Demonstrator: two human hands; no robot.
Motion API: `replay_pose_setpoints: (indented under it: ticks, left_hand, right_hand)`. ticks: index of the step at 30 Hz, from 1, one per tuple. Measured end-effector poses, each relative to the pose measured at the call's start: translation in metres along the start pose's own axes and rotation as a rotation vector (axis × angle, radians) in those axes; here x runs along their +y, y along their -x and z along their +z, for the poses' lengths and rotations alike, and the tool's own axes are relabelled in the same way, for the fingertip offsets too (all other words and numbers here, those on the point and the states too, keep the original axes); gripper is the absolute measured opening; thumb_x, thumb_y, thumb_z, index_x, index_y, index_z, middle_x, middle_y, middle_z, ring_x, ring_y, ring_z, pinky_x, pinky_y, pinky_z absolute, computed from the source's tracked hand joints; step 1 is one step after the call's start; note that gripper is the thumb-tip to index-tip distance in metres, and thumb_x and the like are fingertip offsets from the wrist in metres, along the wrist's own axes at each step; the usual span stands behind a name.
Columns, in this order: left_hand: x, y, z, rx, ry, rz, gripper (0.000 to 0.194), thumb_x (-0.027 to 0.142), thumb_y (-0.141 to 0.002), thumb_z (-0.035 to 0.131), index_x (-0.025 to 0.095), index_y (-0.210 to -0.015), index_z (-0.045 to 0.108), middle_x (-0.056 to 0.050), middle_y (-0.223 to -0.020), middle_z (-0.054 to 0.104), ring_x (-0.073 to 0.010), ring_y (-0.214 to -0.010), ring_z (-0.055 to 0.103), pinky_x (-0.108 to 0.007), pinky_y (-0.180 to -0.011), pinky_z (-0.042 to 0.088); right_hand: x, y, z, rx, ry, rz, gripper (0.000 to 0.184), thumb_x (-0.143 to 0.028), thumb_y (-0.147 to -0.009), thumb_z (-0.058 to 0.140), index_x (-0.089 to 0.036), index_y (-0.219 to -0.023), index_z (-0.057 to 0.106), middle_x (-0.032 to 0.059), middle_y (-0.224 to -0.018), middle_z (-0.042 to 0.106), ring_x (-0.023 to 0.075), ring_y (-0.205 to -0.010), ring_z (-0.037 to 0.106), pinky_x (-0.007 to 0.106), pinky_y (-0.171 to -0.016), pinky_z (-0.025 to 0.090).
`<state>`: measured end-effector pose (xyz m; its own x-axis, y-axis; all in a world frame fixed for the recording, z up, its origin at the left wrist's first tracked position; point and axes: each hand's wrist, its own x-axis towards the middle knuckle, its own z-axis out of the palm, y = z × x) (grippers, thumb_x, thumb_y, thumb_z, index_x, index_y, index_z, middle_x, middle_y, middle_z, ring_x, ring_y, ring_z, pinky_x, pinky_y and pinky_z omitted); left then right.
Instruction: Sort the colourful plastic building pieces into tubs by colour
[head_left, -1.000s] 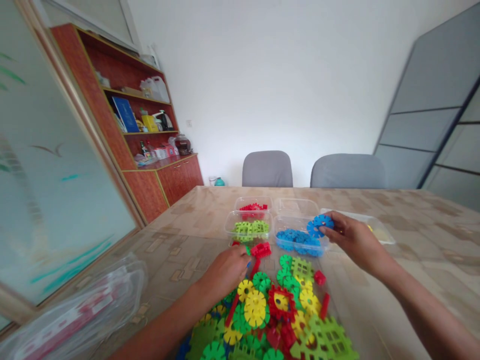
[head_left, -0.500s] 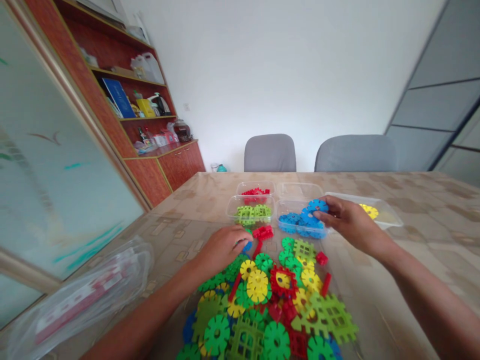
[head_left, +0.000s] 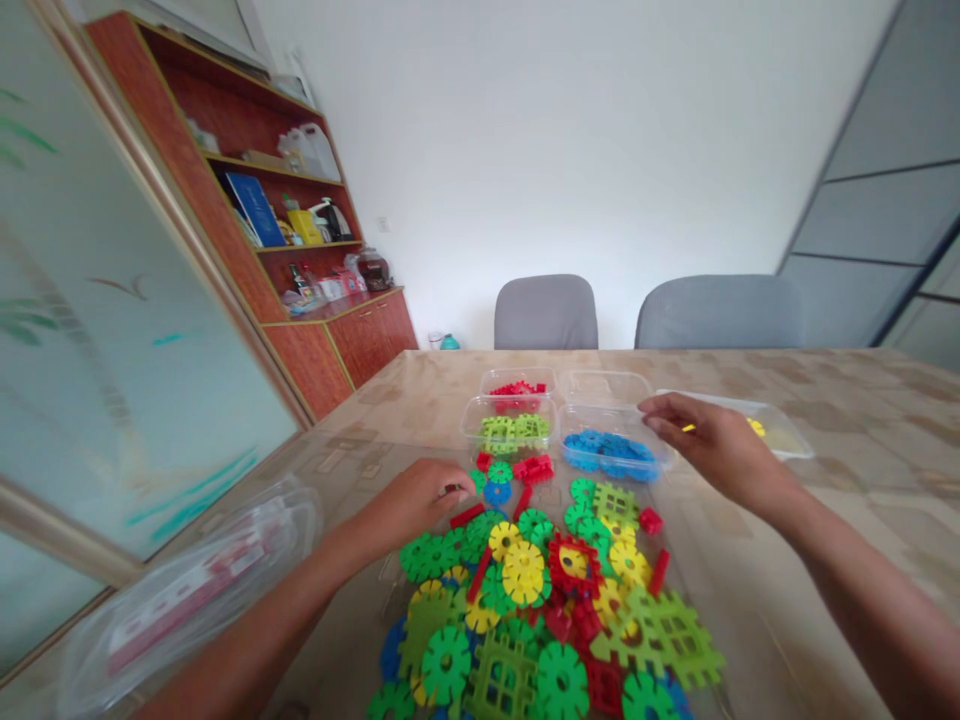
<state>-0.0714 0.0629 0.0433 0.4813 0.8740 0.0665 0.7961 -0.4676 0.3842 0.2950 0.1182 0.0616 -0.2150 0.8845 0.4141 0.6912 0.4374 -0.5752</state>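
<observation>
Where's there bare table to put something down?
Bare tablecloth shows right of the box with yellow pieces, and left of the box with light-green pieces, beyond the left hand. It's crowded in the near middle, where plastic pieces heap up.

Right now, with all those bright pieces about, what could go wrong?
The right hand is close to the tub of blue discs, so a small bump might shift it. The left hand is beside the loose pile, so a quick sweep could scatter pieces. One blue disc lies outside the tub, near a green disc, and might get overlooked.
</observation>
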Motion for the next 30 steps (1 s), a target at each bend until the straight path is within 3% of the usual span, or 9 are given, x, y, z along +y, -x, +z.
replay_pose_setpoints:
  ticks: [3, 8, 12, 14, 17, 20, 25, 27, 30]
  left_hand:
    - [0.004, 0.022, -0.004, -0.028, 0.025, 0.007, 0.024, 0.032, -0.092, 0.053, 0.022, -0.108, 0.067, -0.004, -0.108, 0.069, -0.0203, -0.098, 0.063, -0.028, -0.087, 0.046]
    - [0.025, 0.074, -0.001, -0.056, 0.139, 0.066, 0.072, 0.056, -0.083, 0.062, 0.033, -0.145, 0.033, -0.005, -0.152, 0.033, -0.0271, -0.138, 0.031, -0.041, -0.113, 0.026]
    - [0.042, 0.105, 0.024, -0.079, 0.126, 0.044, 0.086, 0.063, -0.08, 0.059, 0.038, -0.149, 0.014, -0.005, -0.159, 0.008, -0.0333, -0.143, 0.013, -0.052, -0.114, 0.02]
    - [0.048, 0.11, 0.042, -0.121, 0.072, 0.044, 0.086, 0.06, -0.083, 0.057, 0.04, -0.15, 0.007, -0.005, -0.16, 0.004, -0.036, -0.144, 0.009, -0.059, -0.113, 0.016]
    - [0.055, 0.107, 0.067, -0.114, 0.011, 0.112, 0.082, 0.057, -0.088, 0.053, 0.037, -0.15, 0.004, -0.007, -0.159, 0.005, -0.0374, -0.143, 0.009, -0.065, -0.111, 0.012]
    - [0.059, 0.094, 0.075, -0.029, -0.013, 0.185, 0.071, 0.052, -0.091, 0.05, 0.034, -0.15, 0.013, -0.009, -0.158, 0.014, -0.0358, -0.143, 0.015, -0.063, -0.112, 0.016]
    - [0.065, 0.055, 0.056, 0.124, -0.03, 0.088, 0.034, 0.034, -0.098, 0.043, 0.028, -0.131, 0.049, -0.006, -0.146, 0.042, -0.0257, -0.137, 0.031, -0.051, -0.116, 0.019]
    - [0.067, 0.036, 0.047, 0.098, -0.043, 0.053, 0.034, 0.035, -0.095, 0.05, 0.024, -0.127, 0.054, -0.008, -0.142, 0.047, -0.0269, -0.133, 0.036, -0.052, -0.115, 0.02]
    - [0.068, 0.014, 0.044, 0.043, -0.063, 0.031, 0.051, 0.045, -0.085, 0.064, 0.017, -0.127, 0.055, -0.013, -0.134, 0.053, -0.0316, -0.125, 0.043, -0.054, -0.109, 0.028]
  right_hand:
    - [-0.014, 0.009, -0.006, -0.207, -0.111, -0.071, 0.034, -0.047, -0.083, 0.052, -0.019, -0.097, 0.067, 0.009, -0.094, 0.073, 0.0245, -0.076, 0.066, 0.033, -0.064, 0.05]
    - [-0.027, 0.042, -0.014, -0.564, -0.044, -0.032, 0.047, -0.047, -0.075, 0.066, -0.028, -0.118, 0.065, 0.0068, -0.099, 0.074, 0.0272, -0.075, 0.068, 0.036, -0.066, 0.053]
    - [-0.028, 0.085, -0.008, -0.605, 0.098, -0.02, 0.069, -0.039, -0.059, 0.081, -0.03, -0.125, 0.063, 0.0121, -0.125, 0.064, 0.0409, -0.107, 0.061, 0.047, -0.084, 0.052]
    - [-0.029, 0.104, 0.004, -0.619, 0.118, -0.031, 0.07, -0.035, -0.06, 0.08, -0.03, -0.127, 0.061, 0.013, -0.134, 0.058, 0.0427, -0.117, 0.054, 0.052, -0.093, 0.048]
    - [-0.035, 0.118, 0.025, -0.625, 0.133, -0.046, 0.068, -0.024, -0.067, 0.073, -0.027, -0.133, 0.056, 0.0153, -0.137, 0.053, 0.0402, -0.123, 0.05, 0.052, -0.099, 0.043]
    - [-0.043, 0.107, 0.036, -0.588, 0.057, -0.12, 0.06, -0.017, -0.072, 0.065, -0.026, -0.131, 0.055, 0.013, -0.129, 0.06, 0.0335, -0.116, 0.056, 0.045, -0.097, 0.045]
    - [-0.044, 0.069, 0.029, -0.565, 0.132, -0.18, 0.02, -0.013, -0.085, 0.047, -0.022, -0.084, 0.065, 0.0067, -0.084, 0.07, 0.0218, -0.074, 0.064, 0.031, -0.066, 0.046]
    - [-0.04, 0.062, 0.027, -0.569, 0.244, -0.143, 0.019, -0.012, -0.084, 0.047, -0.021, -0.075, 0.062, 0.0069, -0.079, 0.067, 0.0212, -0.069, 0.062, 0.03, -0.063, 0.043]
    - [-0.035, 0.064, 0.031, -0.586, 0.335, -0.074, 0.007, -0.018, -0.082, 0.056, -0.02, -0.082, 0.063, 0.0103, -0.09, 0.067, 0.0254, -0.082, 0.063, 0.033, -0.069, 0.043]
